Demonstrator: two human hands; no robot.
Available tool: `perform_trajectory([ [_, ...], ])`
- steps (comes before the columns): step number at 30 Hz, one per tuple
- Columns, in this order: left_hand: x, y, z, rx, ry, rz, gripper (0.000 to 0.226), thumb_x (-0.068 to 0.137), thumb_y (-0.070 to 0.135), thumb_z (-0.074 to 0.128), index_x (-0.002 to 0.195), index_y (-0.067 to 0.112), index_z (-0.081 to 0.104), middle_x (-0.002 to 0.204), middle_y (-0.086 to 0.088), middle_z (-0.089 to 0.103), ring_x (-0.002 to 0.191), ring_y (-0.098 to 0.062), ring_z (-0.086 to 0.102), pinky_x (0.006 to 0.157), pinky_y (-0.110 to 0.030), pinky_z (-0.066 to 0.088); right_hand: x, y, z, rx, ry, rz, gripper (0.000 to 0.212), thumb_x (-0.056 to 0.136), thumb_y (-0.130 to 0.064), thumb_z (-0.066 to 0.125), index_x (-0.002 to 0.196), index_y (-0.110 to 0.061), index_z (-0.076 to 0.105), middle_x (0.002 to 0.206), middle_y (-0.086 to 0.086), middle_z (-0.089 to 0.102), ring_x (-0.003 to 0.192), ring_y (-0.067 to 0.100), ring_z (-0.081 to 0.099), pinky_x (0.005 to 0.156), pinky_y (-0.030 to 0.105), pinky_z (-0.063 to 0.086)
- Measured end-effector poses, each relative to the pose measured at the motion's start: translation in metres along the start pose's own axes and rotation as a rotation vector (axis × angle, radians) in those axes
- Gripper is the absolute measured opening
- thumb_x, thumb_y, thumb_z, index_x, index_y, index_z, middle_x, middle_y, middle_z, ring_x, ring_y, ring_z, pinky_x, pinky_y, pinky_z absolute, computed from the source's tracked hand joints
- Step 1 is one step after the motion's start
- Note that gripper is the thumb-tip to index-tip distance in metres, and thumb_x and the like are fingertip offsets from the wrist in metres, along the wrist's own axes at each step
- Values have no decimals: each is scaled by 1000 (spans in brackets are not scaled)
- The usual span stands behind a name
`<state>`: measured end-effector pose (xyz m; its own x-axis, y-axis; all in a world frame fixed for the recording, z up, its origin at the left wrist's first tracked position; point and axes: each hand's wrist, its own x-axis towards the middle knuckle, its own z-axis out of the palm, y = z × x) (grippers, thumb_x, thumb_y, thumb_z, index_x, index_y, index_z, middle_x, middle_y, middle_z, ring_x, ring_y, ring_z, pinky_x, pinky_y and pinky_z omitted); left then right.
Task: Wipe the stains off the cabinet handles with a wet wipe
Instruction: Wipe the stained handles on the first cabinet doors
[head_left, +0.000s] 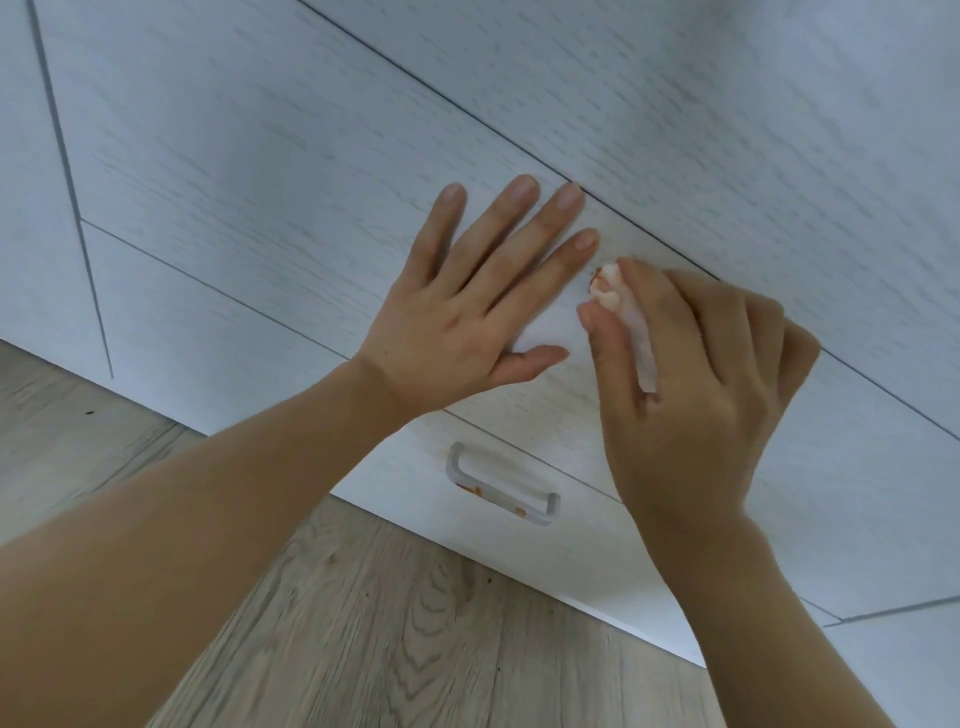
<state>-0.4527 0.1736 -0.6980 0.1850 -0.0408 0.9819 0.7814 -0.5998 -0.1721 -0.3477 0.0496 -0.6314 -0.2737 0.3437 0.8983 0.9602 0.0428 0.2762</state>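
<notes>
My right hand (696, 374) grips a white wet wipe (631, 322), its tip smeared orange-brown, pressed against a white wood-grain drawer front (291, 171). A small brownish stain shows just beside the wipe's tip. My left hand (467, 306) lies flat on the same drawer front, fingers spread, holding nothing. On the bottom drawer, a light grey bar handle (501, 486) carries orange stains along its bar and near its left post. The handle of the drawer under my hands is hidden by them.
White cabinet fronts (727, 130) fill the upper view, split by thin dark seams. Wood-look flooring (374, 623) runs below the cabinet's bottom edge. A pale surface (909, 665) shows at the bottom right.
</notes>
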Motion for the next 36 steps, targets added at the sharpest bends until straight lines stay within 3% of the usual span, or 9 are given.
perform_trajectory([
  [4,0,0,1,13,-2,-6,71,92,59,29,143,9,36,143,-12,36,131,-32,36,113,-47,17,4,-4,5,0,39,-6,16,94,-25,61,94,-13,73,86,0,69,80,15,53,76,33,37],
  [12,0,-2,-4,2,-58,5,73,92,59,34,144,7,34,144,-15,32,132,-35,32,116,-47,10,-24,14,-11,-1,115,251,16,91,-29,64,98,-18,73,91,14,60,89,25,47,79,30,27],
  [16,0,-1,-7,5,-83,3,73,93,58,35,144,6,32,144,-17,30,133,-36,29,116,-47,7,-35,24,-19,53,172,331,14,90,-22,65,100,-14,72,86,9,56,79,26,48,67,38,39],
  [19,0,-1,-9,6,-93,5,73,92,57,39,144,5,32,144,-18,29,138,-31,24,116,-47,6,-40,23,-25,257,204,573,19,92,-16,62,109,-10,65,87,-10,46,76,6,48,69,19,43],
  [21,0,-1,-9,5,-93,7,73,92,56,40,143,4,33,144,-20,34,136,-35,27,116,-47,6,-41,21,-28,392,186,794,22,92,-19,60,112,-12,65,83,-12,49,74,-4,50,71,8,41],
  [26,0,-1,-9,15,-103,10,74,92,56,40,143,3,32,142,-23,35,130,-41,30,115,-49,7,-33,12,-33,674,229,1132,12,90,-22,63,95,-30,71,80,-15,62,79,-5,60,79,19,50],
  [29,-1,0,-8,36,-110,8,74,92,56,39,143,2,32,142,-24,37,130,-42,30,115,-50,7,-30,3,-34,688,253,1189,13,88,-21,64,92,-31,71,77,-16,62,80,-4,62,82,23,52],
  [36,-1,-9,-15,21,-138,89,73,95,51,43,144,-1,28,141,-30,34,130,-45,26,115,-47,0,-42,-6,-44,690,214,1055,16,85,-16,66,101,-18,69,84,-5,61,78,-6,59,74,8,46],
])
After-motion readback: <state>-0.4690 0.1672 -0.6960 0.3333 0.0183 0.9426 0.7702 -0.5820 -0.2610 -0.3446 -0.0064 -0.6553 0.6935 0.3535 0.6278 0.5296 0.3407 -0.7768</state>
